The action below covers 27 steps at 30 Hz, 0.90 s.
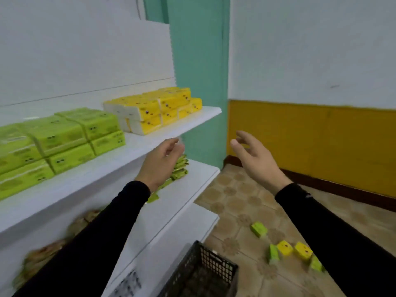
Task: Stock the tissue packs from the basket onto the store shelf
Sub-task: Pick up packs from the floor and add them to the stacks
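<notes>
I saw both hands empty, left hand (159, 161) and right hand (255, 156) in a released grip below the shelf (192, 121), while loose tissue packs (285, 248), likely light and squashy, best pinched across their sides, lay on the floor beside the basket (205, 266).

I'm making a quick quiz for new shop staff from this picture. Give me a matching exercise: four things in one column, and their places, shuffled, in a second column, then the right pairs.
Things:
1. yellow tissue packs
2. green tissue packs
3. black basket
4. loose packs

Places:
A. scattered on the tiled floor
B. stacked at the right end of the upper shelf
C. at the bottom of the view, beside the lowest shelf
D. stacked on the upper shelf, left of the other stack

Pairs: 1-B, 2-D, 3-C, 4-A
</notes>
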{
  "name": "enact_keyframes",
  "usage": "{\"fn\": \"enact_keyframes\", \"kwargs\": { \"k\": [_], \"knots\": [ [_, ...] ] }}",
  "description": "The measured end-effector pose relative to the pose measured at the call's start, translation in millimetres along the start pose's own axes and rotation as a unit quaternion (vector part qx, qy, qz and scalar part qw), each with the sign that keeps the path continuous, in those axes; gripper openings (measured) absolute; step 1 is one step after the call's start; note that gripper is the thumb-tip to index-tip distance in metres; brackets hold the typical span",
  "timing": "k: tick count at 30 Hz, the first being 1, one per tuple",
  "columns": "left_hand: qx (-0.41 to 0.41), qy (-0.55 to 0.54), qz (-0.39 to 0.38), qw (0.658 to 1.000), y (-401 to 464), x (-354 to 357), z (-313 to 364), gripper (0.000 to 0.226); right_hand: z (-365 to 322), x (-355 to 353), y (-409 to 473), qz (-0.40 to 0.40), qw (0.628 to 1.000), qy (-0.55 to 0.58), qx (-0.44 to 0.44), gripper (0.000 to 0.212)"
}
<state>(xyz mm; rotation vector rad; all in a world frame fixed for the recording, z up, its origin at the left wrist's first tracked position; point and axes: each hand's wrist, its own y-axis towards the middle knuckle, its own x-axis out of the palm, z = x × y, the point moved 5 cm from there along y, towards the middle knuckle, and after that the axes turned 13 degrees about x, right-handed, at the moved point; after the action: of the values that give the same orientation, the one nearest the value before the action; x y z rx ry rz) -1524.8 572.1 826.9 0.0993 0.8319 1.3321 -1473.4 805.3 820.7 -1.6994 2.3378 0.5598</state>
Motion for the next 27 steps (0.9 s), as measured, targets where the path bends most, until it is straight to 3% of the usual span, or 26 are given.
{"fn": "enact_keyframes", "kwargs": {
  "k": [6, 11, 20, 27],
  "knots": [
    [0.016, -0.071, -0.113, 0.991, 44, 222, 41, 0.048, 138, -168, 4, 0.091, 0.989, -0.038, 0.107, 0.062],
    [0.018, -0.137, -0.181, 0.974, 65, 352, 56, 0.045, 211, -257, 9, 0.132, 0.977, -0.034, 0.165, 0.058],
    [-0.036, -0.235, -0.235, 0.942, 138, 544, -3, 0.041, 338, -336, 87, 0.163, 0.948, -0.059, 0.266, 0.048],
    [-0.122, -0.235, -0.272, 0.925, 194, 660, -61, 0.039, 427, -374, 172, 0.113, 0.929, -0.075, 0.345, 0.047]
  ]
}}
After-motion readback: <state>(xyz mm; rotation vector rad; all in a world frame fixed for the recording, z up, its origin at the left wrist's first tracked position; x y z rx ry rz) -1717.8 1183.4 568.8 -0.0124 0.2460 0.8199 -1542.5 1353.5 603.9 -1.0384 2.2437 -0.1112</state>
